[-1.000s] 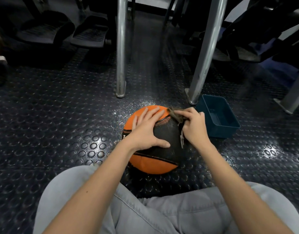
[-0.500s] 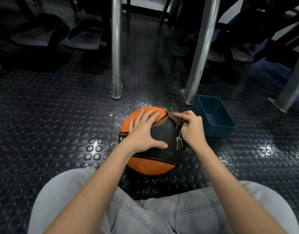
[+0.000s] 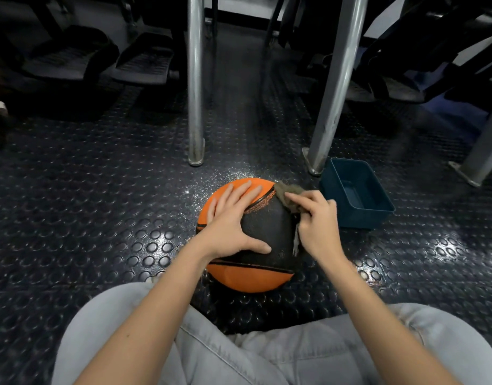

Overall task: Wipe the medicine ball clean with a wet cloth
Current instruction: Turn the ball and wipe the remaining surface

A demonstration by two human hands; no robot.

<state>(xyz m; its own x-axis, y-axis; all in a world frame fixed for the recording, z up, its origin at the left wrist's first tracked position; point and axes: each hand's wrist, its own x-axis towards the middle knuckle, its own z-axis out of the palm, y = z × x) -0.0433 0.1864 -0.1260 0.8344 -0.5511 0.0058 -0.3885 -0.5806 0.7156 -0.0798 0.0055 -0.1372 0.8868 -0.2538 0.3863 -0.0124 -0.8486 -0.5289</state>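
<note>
I get a single view: a wide-angle camera on the head, facing forward and down, close above the lap. The medicine ball sits near centre, the blue tub at two o'clock, metal legs at twelve.

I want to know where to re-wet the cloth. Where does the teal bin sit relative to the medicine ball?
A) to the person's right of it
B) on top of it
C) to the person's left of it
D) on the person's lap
A: the teal bin sits to the right of the medicine ball, just past the right hand that holds the cloth.
</note>
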